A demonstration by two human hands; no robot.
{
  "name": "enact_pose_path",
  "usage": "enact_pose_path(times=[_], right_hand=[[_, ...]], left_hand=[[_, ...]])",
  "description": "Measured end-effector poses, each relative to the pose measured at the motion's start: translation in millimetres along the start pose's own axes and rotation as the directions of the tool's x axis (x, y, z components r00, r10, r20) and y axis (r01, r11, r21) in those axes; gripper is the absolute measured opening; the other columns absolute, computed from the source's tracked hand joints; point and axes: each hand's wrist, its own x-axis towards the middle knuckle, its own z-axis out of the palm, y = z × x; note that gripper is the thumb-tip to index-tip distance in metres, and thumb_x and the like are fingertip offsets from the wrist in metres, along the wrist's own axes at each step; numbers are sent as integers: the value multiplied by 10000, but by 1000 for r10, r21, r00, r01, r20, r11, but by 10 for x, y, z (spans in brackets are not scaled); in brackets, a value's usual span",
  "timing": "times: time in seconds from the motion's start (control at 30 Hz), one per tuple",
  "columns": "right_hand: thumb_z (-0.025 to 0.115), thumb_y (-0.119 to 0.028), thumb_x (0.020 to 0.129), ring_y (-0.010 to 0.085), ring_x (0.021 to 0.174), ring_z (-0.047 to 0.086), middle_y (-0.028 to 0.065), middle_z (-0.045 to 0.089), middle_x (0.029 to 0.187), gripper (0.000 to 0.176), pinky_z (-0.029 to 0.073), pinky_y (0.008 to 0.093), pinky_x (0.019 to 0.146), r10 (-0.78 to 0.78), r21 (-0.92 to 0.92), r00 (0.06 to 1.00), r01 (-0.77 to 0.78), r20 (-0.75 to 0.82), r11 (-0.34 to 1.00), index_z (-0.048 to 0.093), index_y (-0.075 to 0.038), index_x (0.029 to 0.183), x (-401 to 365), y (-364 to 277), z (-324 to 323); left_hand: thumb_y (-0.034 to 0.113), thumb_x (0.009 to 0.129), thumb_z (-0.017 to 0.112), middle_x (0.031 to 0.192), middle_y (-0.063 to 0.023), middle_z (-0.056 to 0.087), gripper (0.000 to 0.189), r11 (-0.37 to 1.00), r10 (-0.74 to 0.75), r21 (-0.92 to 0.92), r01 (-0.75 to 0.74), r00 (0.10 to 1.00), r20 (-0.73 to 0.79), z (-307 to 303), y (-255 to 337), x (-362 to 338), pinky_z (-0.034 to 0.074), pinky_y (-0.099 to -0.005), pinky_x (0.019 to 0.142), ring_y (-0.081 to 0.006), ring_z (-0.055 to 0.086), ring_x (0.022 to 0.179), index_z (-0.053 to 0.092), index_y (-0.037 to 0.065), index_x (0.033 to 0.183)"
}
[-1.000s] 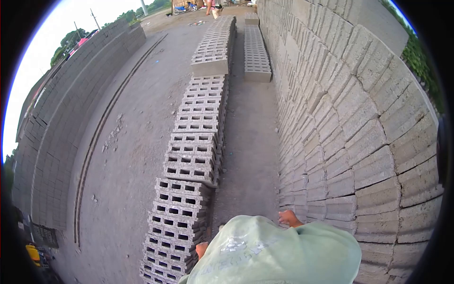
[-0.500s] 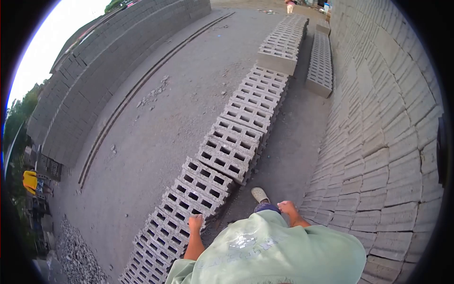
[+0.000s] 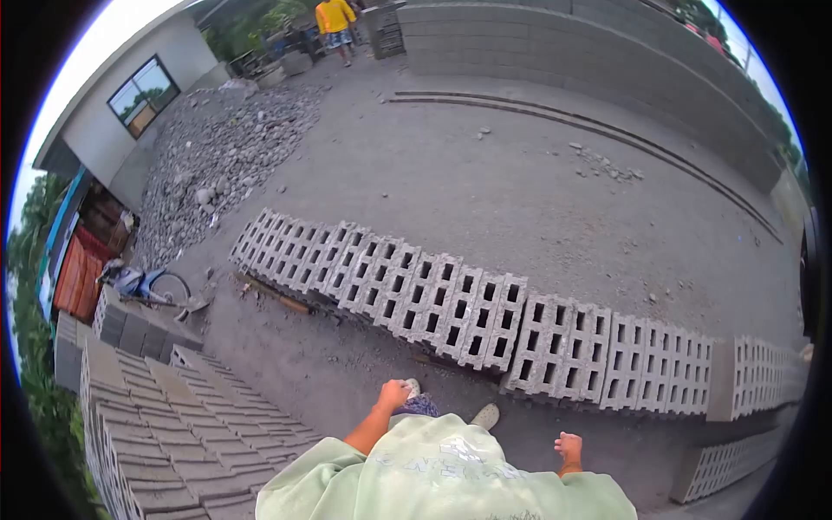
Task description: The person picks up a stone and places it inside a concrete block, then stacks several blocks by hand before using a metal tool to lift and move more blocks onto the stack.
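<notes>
Just ahead of the left hand (image 3: 394, 394) and the right hand (image 3: 568, 448), the row of hollow blocks (image 3: 451, 299) is grey concrete: coarse, grainy and matt, with crumbly edges. The stacked blocks (image 3: 173, 416) to the left of the left hand are the same dull, rough concrete. Beyond the row, the ground (image 3: 485, 191) is packed grey dirt, dusty and matt, with loose stones on it. The gravel heap (image 3: 217, 147), far ahead and to the left of the left hand, is rough broken stone. Under both hands, the shirt (image 3: 442, 477) is pale green cloth, soft, matt and creased.
</notes>
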Motion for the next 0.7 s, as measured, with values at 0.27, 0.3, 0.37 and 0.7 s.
enact_pose_path(times=[0.27,0.3,0.37,0.7], right_hand=[[502,-267,838,140,518,539,54,595,701,237,413,247,440,-349,-68,905,374,243,925,558,-44,899,623,-1682,1037],[490,-278,839,139,523,533,47,592,703,229,408,256,433,-382,-100,871,429,310,898,556,-62,876,552,-1880,1340],[493,-277,837,141,534,540,48,594,707,228,408,256,434,-368,-163,833,465,414,870,560,-62,873,329,-2159,1965],[549,-248,827,135,562,577,70,631,761,259,403,231,468,-186,-264,571,612,799,746,567,-27,961,-999,-2362,4595]], left_hand=[[337,776,534,936,-166,617,327,852,-490,-338,399,834,-253,-282,-870,-518,429,-414,840,-341,557,950,647,67,921],[337,776,534,936,-166,617,327,812,-548,-398,426,790,-273,-273,-977,-628,429,-414,840,-341,557,950,647,67,921],[385,802,512,940,-128,631,394,635,-755,-395,664,641,-137,-344,-1148,-824,407,-426,872,-327,530,1013,625,50,976],[333,790,522,937,-121,632,328,457,-878,-524,718,458,-139,-1227,-2485,-1596,450,-380,814,-300,569,950,646,45,889]])
